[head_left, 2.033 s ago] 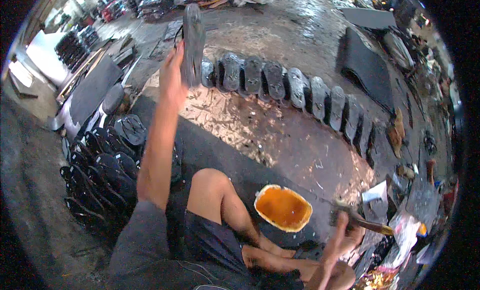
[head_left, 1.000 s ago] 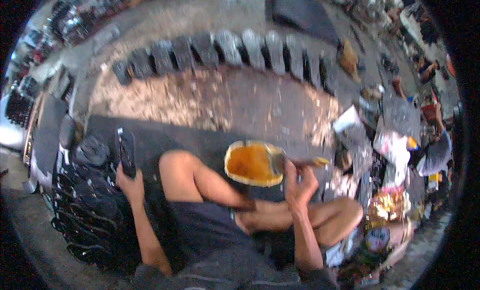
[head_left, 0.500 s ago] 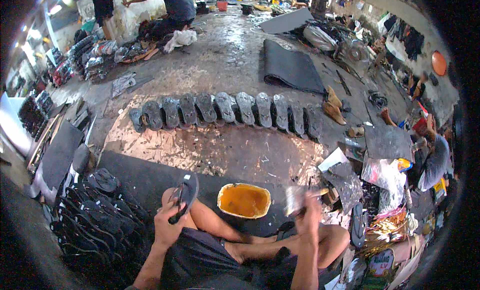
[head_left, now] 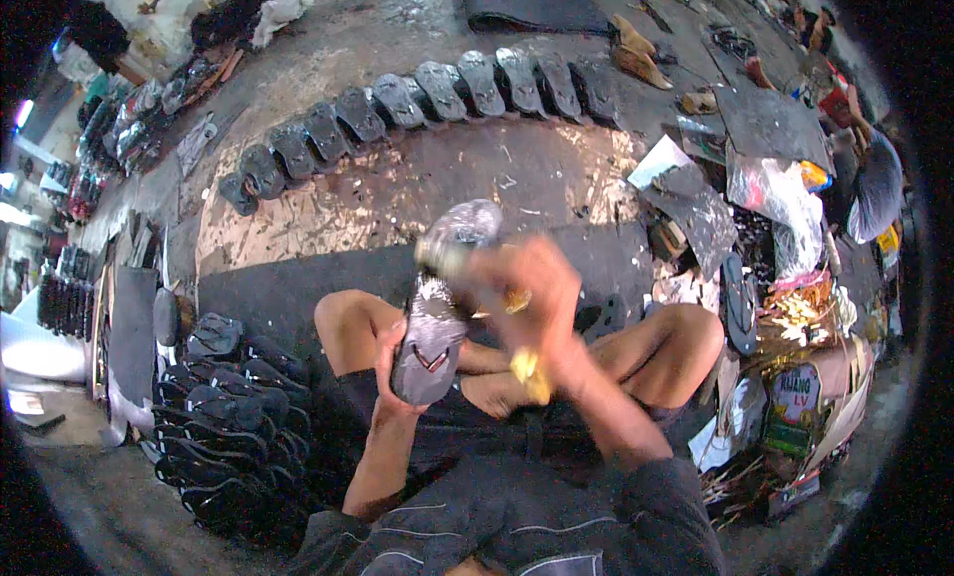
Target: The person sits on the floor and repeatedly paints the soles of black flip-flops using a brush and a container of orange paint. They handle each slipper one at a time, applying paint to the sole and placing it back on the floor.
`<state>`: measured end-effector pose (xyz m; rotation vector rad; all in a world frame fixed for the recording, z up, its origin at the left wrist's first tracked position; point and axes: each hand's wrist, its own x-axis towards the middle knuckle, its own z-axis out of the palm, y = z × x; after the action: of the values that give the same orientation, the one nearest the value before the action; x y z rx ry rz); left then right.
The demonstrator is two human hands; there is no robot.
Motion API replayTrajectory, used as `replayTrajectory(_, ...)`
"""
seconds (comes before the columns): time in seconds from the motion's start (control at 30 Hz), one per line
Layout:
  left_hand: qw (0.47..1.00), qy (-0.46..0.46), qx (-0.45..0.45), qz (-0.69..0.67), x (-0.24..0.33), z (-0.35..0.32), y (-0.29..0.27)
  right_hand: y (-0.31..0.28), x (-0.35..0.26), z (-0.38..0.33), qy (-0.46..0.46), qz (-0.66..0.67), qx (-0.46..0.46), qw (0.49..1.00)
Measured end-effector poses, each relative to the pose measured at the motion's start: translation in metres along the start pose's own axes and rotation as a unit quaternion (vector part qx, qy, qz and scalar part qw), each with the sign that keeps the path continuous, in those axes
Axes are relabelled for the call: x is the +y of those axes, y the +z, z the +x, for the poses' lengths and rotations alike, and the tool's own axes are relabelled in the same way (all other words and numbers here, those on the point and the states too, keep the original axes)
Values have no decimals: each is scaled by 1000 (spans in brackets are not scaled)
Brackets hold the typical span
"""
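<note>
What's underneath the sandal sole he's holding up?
Under the sandal sole are the left hand gripping it and bare crossed legs. The floor directly below is covered; the blurred right hand hides its middle.

The left hand (head_left: 390, 379) grips a dark flip-flop sandal (head_left: 437, 308) by its heel, sole up, above the person's crossed legs. The right hand (head_left: 527, 288), blurred, lies across the sandal's upper half holding a brush (head_left: 447, 253). Beyond the sandal, a row of dark soles (head_left: 427, 104) curves across the floor; left of it lies a pile of finished sandals (head_left: 234, 417).
</note>
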<state>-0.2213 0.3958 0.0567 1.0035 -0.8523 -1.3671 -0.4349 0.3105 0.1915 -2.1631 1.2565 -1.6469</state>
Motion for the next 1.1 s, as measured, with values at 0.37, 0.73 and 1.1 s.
replayTrajectory(0.37, 949, -170, -172, -204, 54, 0, 25, -45, 15, 14, 80, -62, 59, 993)
replayTrajectory(0.73, 999, -39, -37, 11, 62, 43, 70, -37, -56, -28, 73, 83, -256, 960)
replayTrajectory(1.1, 927, -68, -152, -336, 52, 52, 77, -28, -46, -43, 224, 160, 0, 961)
